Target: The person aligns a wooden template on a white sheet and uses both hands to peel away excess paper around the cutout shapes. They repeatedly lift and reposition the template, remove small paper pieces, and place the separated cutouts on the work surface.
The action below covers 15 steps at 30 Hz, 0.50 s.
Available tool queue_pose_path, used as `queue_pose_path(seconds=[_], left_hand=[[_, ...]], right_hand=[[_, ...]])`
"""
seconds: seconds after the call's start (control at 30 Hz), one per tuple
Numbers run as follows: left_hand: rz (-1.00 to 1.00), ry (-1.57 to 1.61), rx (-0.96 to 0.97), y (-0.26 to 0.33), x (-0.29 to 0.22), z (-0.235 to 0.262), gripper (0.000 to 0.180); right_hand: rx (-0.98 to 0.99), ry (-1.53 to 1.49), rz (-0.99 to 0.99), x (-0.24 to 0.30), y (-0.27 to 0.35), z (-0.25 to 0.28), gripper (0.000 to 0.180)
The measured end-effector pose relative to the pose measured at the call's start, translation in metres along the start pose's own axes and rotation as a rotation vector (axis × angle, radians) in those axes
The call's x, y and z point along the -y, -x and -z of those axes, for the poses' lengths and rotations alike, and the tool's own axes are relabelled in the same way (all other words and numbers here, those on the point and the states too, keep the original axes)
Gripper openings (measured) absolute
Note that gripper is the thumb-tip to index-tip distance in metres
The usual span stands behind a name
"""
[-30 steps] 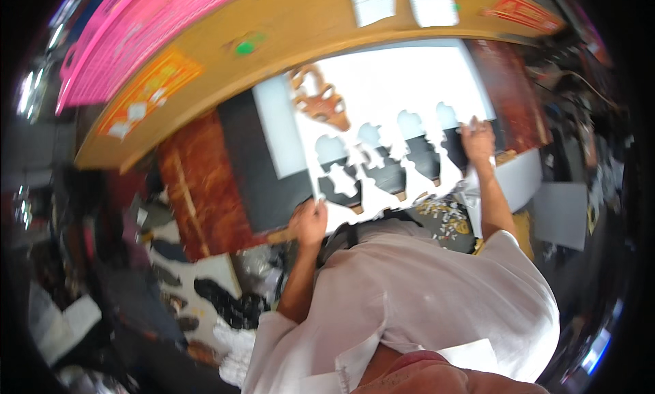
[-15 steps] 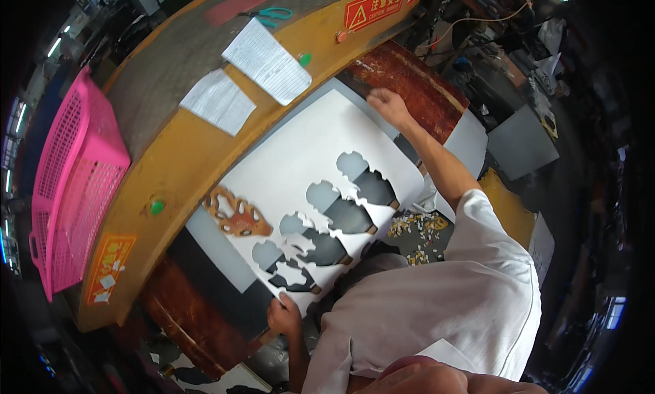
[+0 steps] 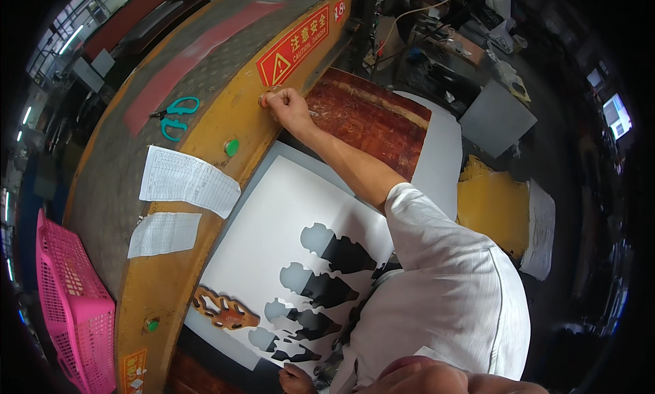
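Observation:
On the machine's yellow beam, my right hand [image 3: 289, 111] is closed, with its fingertips at an orange-red button [image 3: 263, 100] that they partly cover. Low in the view my left hand [image 3: 297, 378] is at the near edge of a white sheet [image 3: 273, 223], fingers bent and seemingly pinching that edge; part of the hand is cut off. Several rounded shapes are cut out of the sheet, showing grey and black beneath. Upon its left part lies a brown cutting die [image 3: 225, 309] with oval openings. Under the sheet is a grey board [image 3: 232, 349].
The yellow beam [image 3: 211, 145] bears green buttons [image 3: 232, 147], two written paper sheets [image 3: 187, 179] and a red warning sticker [image 3: 293, 46]. Teal-handled scissors [image 3: 176, 118] lie on top. A pink basket [image 3: 78, 305] stands left. Beyond my right arm are a worn red-brown surface [image 3: 368, 114] and yellow sheets [image 3: 492, 210].
My right hand has moved from beside the sheet's far edge to the orange-red button. The view has shifted, so beam and sheet sit lower. My left hand stays at the sheet's near edge.

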<state>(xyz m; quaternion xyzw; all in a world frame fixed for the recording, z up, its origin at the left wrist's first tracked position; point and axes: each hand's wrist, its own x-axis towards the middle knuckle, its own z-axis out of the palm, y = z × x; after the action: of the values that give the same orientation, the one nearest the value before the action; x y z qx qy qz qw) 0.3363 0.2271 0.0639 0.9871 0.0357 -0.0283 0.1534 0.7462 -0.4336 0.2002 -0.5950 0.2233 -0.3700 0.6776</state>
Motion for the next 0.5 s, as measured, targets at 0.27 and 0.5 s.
queue_pose_path(seconds=[0.27,0.5], left_hand=[[0.05,-0.045,-0.058,0.001,-0.001,-0.004,0.043],[0.011,0.027,-0.215,-0.009,-0.014,-0.005,0.026]], right_hand=[[-0.103,0.269,0.182,-0.016,-0.006,-0.016,0.038],[0.18,0.681,0.592,-0.013,-0.032,0.013,0.025]])
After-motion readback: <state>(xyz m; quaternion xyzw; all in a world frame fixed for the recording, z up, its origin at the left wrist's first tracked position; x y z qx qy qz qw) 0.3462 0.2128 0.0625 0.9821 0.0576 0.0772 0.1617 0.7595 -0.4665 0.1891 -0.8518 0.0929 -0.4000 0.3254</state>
